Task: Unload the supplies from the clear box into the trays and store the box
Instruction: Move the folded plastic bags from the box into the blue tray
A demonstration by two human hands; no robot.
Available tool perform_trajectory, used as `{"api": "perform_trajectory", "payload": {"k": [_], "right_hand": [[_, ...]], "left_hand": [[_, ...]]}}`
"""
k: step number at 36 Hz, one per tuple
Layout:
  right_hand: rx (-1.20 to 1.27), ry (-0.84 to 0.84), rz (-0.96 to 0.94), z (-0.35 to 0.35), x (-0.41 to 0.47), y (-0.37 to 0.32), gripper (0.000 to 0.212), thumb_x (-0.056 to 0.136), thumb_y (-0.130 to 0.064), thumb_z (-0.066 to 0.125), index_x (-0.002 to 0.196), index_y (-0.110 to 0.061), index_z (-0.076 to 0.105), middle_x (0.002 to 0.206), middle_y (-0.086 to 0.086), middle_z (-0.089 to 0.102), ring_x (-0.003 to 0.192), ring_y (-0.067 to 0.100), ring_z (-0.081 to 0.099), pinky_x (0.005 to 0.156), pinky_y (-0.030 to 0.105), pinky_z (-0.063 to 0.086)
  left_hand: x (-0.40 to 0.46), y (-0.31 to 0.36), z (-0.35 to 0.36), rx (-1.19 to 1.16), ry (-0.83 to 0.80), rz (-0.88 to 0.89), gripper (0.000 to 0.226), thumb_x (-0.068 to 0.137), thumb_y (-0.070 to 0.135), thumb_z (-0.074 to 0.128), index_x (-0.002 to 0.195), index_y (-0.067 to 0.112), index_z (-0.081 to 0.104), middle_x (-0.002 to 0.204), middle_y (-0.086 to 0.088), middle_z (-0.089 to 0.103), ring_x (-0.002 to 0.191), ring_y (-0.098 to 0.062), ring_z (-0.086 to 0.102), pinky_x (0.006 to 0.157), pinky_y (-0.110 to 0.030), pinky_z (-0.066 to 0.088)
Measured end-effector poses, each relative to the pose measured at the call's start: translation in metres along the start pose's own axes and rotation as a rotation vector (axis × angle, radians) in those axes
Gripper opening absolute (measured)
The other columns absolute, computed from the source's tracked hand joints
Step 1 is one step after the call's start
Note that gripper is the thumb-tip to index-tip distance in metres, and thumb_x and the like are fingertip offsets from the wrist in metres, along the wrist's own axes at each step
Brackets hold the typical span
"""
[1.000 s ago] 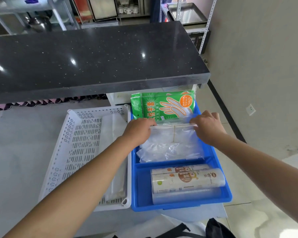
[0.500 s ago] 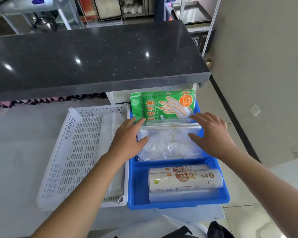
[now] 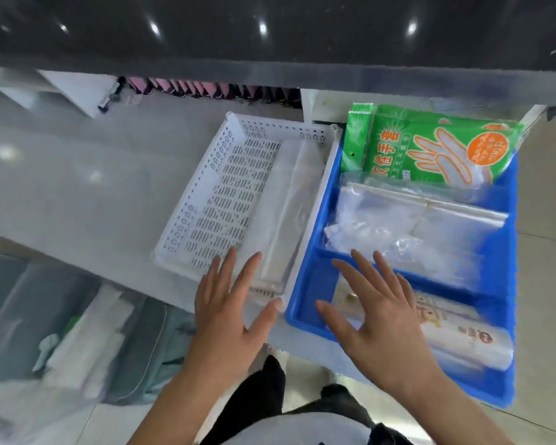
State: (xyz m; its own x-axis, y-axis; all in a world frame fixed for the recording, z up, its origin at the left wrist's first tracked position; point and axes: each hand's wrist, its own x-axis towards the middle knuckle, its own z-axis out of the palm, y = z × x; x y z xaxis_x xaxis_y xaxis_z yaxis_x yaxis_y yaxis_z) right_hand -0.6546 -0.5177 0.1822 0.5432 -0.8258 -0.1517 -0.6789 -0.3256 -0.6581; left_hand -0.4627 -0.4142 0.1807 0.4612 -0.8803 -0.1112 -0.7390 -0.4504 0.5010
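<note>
Two trays sit side by side on the pale surface [image 3: 77,200] under a dark overhanging counter [image 3: 270,27], touching along their long edges, so supplies can be sorted by kind without reaching far. The white tray [image 3: 206,200] on the left is perforated and holds only a long clear-wrapped pack [image 3: 286,213] laid lengthwise against its right wall. The blue tray [image 3: 305,284] on the right is split by ribs into three compartments: a green glove pack [image 3: 430,149] leans upright in the far one, a stack of clear bags [image 3: 414,229] lies flat in the middle one, and printed rolls [image 3: 456,335] lie crosswise in the near one. Each kind has its own section, which looks like the point of the layout.

The left hand [image 3: 228,319] hovers over the near corner of the white tray, its grip spread wide, fingers fanned, palm down, holding nothing; whether the fingertips touch the tray is hard to tell. The right hand [image 3: 379,322] is over the near part of the blue tray, partly above the rolls, grip equally spread and empty.

With both hands free, the unloading seems largely done. The clear box is hard to make out: a blurred translucent shape at lower left [image 3: 45,332] on the floor, with white goods showing, may be it, but I cannot tell
</note>
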Motion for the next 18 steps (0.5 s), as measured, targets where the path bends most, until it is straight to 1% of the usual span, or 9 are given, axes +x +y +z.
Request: {"api": "perform_trajectory", "payload": {"k": [5, 10, 13, 15, 18], "right_hand": [[-0.015, -0.056, -0.111, -0.001, 0.023, -0.025, 0.064, 0.087, -0.059, 0.053, 0.145, -0.035, 0.043, 0.159, -0.007, 0.029, 0.151, 0.017, 0.009, 0.121, 0.048, 0.011], [0.016, -0.039, -0.169, 0.010, 0.030, -0.067, 0.063, 0.084, -0.059, 0.054, 0.142, -0.036, 0.047, 0.157, -0.003, 0.035, 0.150, 0.020, 0.017, 0.119, 0.049, 0.018], [0.029, -0.041, -0.188, 0.032, 0.020, -0.099, 0.061, 0.084, -0.056, 0.057, 0.141, -0.036, 0.048, 0.156, -0.006, 0.036, 0.150, 0.019, 0.018, 0.119, 0.050, 0.018], [0.035, -0.077, -0.202, 0.054, 0.007, -0.122, 0.061, 0.085, -0.054, 0.059, 0.141, -0.035, 0.048, 0.156, -0.007, 0.034, 0.150, 0.017, 0.016, 0.120, 0.050, 0.017], [0.038, -0.181, -0.226, 0.092, -0.014, -0.156, 0.063, 0.083, -0.063, 0.052, 0.141, -0.039, 0.046, 0.158, -0.010, 0.030, 0.150, 0.014, 0.014, 0.120, 0.047, 0.018]], "left_hand": [[-0.014, -0.022, -0.020, -0.048, 0.057, -0.099, 0.068, 0.086, 0.074, 0.036, 0.147, 0.060, 0.009, 0.161, 0.027, -0.009, 0.147, 0.001, -0.016, 0.122, -0.049, 0.006], [-0.037, -0.057, -0.041, -0.133, 0.093, -0.210, 0.066, 0.088, 0.074, 0.035, 0.146, 0.062, 0.005, 0.160, 0.028, -0.014, 0.146, 0.000, -0.019, 0.121, -0.051, 0.006], [-0.054, -0.087, -0.055, -0.181, 0.116, -0.256, 0.067, 0.087, 0.074, 0.036, 0.146, 0.061, 0.006, 0.160, 0.028, -0.013, 0.147, -0.002, -0.019, 0.121, -0.051, 0.006], [-0.068, -0.111, -0.067, -0.203, 0.131, -0.279, 0.067, 0.086, 0.075, 0.035, 0.146, 0.062, 0.007, 0.160, 0.027, -0.011, 0.147, -0.003, -0.017, 0.121, -0.049, 0.006], [-0.092, -0.147, -0.085, -0.255, 0.180, -0.315, 0.067, 0.084, 0.078, 0.032, 0.144, 0.064, 0.008, 0.160, 0.027, -0.006, 0.148, -0.003, -0.013, 0.118, -0.042, 0.004]]}}
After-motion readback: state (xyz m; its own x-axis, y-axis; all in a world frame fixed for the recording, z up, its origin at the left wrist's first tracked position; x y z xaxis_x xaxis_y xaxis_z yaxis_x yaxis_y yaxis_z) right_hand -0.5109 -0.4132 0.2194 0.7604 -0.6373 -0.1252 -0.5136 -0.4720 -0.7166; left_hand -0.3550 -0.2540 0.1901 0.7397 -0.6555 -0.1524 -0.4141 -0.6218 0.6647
